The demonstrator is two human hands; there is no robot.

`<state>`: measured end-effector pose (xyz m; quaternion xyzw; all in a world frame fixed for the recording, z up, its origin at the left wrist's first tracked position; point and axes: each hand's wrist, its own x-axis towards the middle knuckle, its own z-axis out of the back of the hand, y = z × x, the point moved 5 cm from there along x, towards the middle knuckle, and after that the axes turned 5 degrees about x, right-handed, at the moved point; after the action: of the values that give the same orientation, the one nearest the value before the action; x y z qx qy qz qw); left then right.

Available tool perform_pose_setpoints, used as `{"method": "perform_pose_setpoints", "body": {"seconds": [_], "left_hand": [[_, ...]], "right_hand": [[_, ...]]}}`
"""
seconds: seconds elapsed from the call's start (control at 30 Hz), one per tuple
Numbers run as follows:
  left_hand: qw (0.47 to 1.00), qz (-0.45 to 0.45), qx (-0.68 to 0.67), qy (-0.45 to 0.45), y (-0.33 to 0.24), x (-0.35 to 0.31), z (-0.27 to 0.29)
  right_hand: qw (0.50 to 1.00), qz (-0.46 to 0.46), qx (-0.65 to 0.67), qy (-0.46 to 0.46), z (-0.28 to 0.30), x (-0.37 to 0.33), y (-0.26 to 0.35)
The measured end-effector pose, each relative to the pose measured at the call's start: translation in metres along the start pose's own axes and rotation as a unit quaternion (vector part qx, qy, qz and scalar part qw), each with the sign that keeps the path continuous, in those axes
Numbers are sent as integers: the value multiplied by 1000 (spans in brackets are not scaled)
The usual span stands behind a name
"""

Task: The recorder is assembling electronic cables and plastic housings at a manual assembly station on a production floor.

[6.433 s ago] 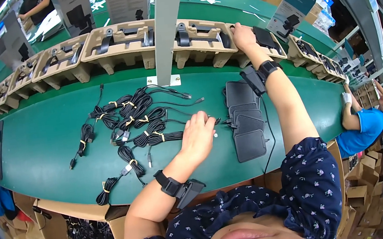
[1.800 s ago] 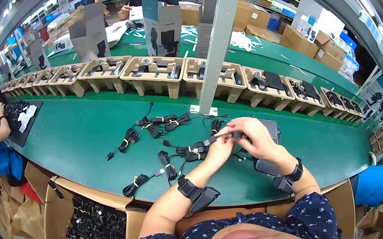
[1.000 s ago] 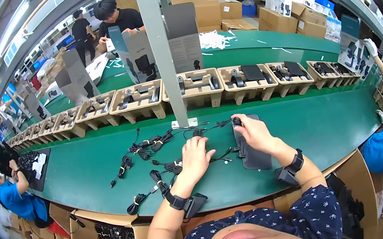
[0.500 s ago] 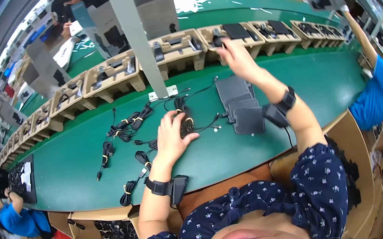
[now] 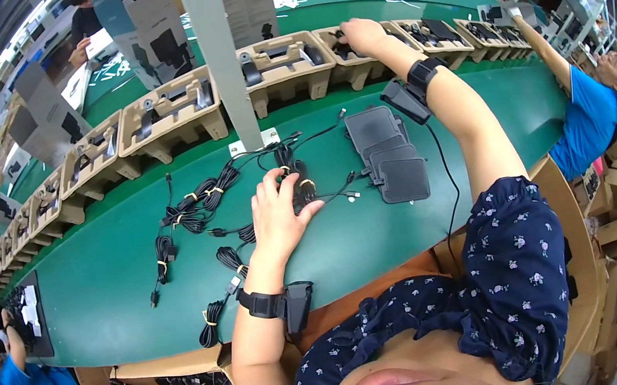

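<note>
My left hand (image 5: 277,218) rests on the green table with thumb and fingers apart. Its fingertips touch a bundle of black cables (image 5: 305,187) held with yellowish ties. Further cable coils (image 5: 200,200) lie to its left, and another coil (image 5: 211,326) sits by the near edge. My right hand (image 5: 366,35) reaches into a brown moulded tray (image 5: 357,73), fingers curled together at a small dark part whose kind is unclear. My forearm hides some of that tray. Flat black pads (image 5: 404,178) lie in overlapping stacks between my arms.
A row of brown trays (image 5: 169,129) with black parts curves along the far side. A grey post (image 5: 226,71) rises from the table. Boxes of black items stand below the near edge. Co-workers in blue sit left and right (image 5: 582,110); another person is across the table.
My right hand has moved away from me and down into the tray. My left hand keeps its place by the cable bundle. The co-worker on the right has lowered a grey box.
</note>
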<state>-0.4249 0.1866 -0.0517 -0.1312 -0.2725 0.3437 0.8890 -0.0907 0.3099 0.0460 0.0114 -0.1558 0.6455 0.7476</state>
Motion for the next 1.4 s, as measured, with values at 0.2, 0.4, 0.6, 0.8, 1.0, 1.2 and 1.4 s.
{"method": "perform_pose_setpoints", "body": {"seconds": [0.2, 0.4, 0.6, 0.8, 1.0, 1.2, 1.4], "left_hand": [[1000, -19, -6, -11, 2, -3, 2], [1000, -18, 6, -14, 5, -6, 3], [1000, -15, 8, -7, 4, -3, 4], [1000, -11, 5, 0, 10, -6, 9], [1000, -10, 4, 7, 13, -8, 13], [1000, -8, 3, -8, 19, -13, 17], [1000, -8, 1, 6, 20, -12, 17]], "right_hand": [[978, 36, -201, 53, 5, 6, 16], [981, 35, -185, 35, -9, 24, 16], [993, -57, -43, -96, -37, 30, 7], [987, -86, -32, -132, -36, 15, -1], [988, 32, -147, -40, -10, 20, 4], [974, 81, -206, 48, -9, 23, 24], [984, -101, 41, -139, -42, 18, -4]]}}
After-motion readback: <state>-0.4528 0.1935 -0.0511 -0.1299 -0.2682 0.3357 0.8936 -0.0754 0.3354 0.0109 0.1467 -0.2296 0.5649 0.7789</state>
